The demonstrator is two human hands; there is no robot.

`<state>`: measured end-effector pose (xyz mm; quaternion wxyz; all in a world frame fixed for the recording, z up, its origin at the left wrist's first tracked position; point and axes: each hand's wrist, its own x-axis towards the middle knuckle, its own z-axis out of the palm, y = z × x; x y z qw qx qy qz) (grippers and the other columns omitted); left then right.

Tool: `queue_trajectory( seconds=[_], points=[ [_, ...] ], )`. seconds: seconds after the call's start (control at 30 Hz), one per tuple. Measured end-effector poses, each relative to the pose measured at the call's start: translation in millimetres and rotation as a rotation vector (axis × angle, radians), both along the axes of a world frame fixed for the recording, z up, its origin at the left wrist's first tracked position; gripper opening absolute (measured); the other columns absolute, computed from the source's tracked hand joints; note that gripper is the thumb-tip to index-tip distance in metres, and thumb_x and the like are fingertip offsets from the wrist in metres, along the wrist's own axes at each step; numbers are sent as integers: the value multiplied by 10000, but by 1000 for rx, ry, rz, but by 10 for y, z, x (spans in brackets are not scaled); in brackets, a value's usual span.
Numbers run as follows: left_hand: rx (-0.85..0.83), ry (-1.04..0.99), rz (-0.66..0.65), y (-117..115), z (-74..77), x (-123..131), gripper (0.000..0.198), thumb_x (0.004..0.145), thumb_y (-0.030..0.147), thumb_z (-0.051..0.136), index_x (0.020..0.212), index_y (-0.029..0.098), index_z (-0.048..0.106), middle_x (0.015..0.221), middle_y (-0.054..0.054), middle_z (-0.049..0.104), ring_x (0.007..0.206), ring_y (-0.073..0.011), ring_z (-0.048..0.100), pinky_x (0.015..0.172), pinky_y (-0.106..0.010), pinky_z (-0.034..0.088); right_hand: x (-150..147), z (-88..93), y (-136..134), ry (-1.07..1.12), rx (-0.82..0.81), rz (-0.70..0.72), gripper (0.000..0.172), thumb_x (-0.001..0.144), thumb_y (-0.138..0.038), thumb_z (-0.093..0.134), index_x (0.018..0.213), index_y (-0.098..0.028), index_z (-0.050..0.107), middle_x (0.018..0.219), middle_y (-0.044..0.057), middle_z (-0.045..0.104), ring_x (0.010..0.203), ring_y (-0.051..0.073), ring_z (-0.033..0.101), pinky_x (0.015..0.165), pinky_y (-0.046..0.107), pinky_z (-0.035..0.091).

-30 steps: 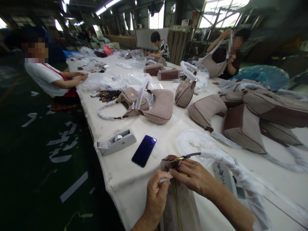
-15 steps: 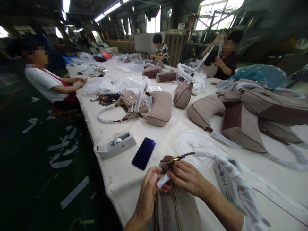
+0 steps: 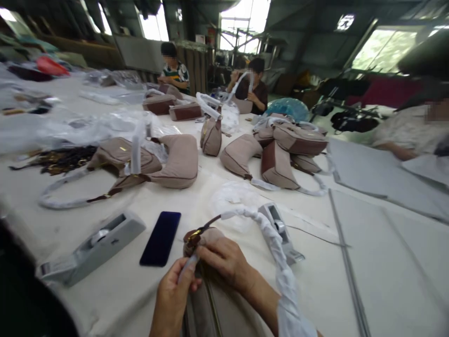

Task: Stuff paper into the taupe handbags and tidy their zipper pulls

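Note:
A taupe handbag [image 3: 229, 311] with a brass zipper lies in front of me, its far end raised. My left hand [image 3: 177, 285] is closed, pinching a narrow white strip [image 3: 188, 267] beside the zipper end. The fingers of my right hand [image 3: 224, 260] are closed at the bag's top end, at the other end of the strip; what lies under its fingertips is hidden. Just beyond them is a gold buckle [image 3: 194, 235] on a brown leather tab. From it the bag's strap [image 3: 268, 229], wrapped in white, arcs to the right over my right forearm.
A blue-black phone [image 3: 160, 238] and a grey tape dispenser [image 3: 101, 245] lie on the left; another dispenser [image 3: 280, 234] stands right, behind the strap. Further off are several taupe bags [image 3: 178, 161], dark chains [image 3: 68, 158] and grey sheets [image 3: 396, 252]. Several people sit around the table.
My view has swung to the right, bringing the grey sheets and a person at the right into sight. Both hands stay at the bag's zipper end, the strip still between them.

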<state>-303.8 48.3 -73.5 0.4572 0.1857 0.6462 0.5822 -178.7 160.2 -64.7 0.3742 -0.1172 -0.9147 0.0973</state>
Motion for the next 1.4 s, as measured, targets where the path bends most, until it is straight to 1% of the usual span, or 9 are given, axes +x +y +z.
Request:
queue_trajectory(
  seconds=[0.1, 0.23, 0.4, 0.6, 0.77, 0.93, 1.07, 1.27, 1.4],
  points=[
    [-21, 4, -4, -40, -73, -25, 441, 631, 582, 699, 762, 172, 603, 492, 66, 501, 541, -109, 494, 670, -217, 502, 508, -119, -76, 6, -242, -384, 239, 905, -189, 463, 1113, -173, 580, 877, 72, 643, 769, 165, 587, 666, 269, 488],
    [-80, 16, 61, -82, -120, -57, 530, 514, 611, 751, 774, 170, 612, 510, 48, 559, 573, -135, 534, 645, -216, 489, 1560, -243, 156, -29, -535, -894, 322, 876, -356, 434, 1034, -155, 631, 1001, 122, 608, 917, 233, 570, 813, 386, 467],
    [-95, -20, 116, -69, -182, -66, 577, 422, 588, 799, 770, 168, 613, 528, 43, 598, 575, -142, 555, 635, -219, 482, 2370, -321, 455, -159, -773, -984, 328, 746, -398, 491, 611, -156, 666, 723, 101, 635, 768, 263, 577, 708, 392, 455],
    [-117, -124, 179, -44, -219, -77, 633, 343, 543, 842, 798, 168, 613, 570, 63, 626, 556, -112, 562, 633, -197, 504, 2366, -347, 453, -174, -1046, -899, 324, 718, -410, 518, 582, -166, 682, 710, 61, 663, 775, 227, 590, 734, 318, 423],
    [-99, -130, 193, -41, -195, -64, 610, 355, 506, 853, 802, 161, 624, 580, 57, 633, 543, -116, 570, 621, -211, 524, 2298, -236, 402, -70, -1222, -889, 279, 666, -416, 565, 594, -152, 624, 618, 25, 594, 661, 183, 537, 630, 282, 398],
    [-75, -141, 195, -60, -212, -59, 573, 391, 497, 851, 795, 161, 625, 568, 63, 618, 537, -100, 552, 628, -192, 526, 2387, -114, 144, 24, -1330, -926, 314, 687, -491, 583, 674, -177, 587, 660, -5, 557, 691, 157, 487, 629, 261, 374],
    [-28, -127, 158, -90, -262, -72, 490, 474, 482, 834, 787, 173, 619, 601, 66, 615, 564, -97, 548, 642, -184, 515, 2475, -218, -53, 44, -1417, -979, 358, 647, -533, 615, 680, -177, 601, 706, 15, 567, 695, 161, 489, 625, 266, 395],
    [-2, -88, 112, -92, -312, -81, 447, 535, 480, 808, 799, 170, 624, 622, 47, 610, 576, -121, 544, 670, -234, 503, 2412, -452, -50, 17, -1386, -1073, 402, 614, -571, 596, 589, -170, 583, 594, 7, 531, 598, 147, 480, 568, 263, 398],
    [34, -56, 70, -94, -230, -31, 398, 604, 502, 755, 779, 173, 614, 552, 54, 566, 580, -123, 523, 665, -225, 478, 2337, -500, -68, -74, -1264, -1113, 418, 575, -594, 574, 494, -186, 542, 489, 5, 501, 539, 166, 486, 512, 276, 385]
  ],
)
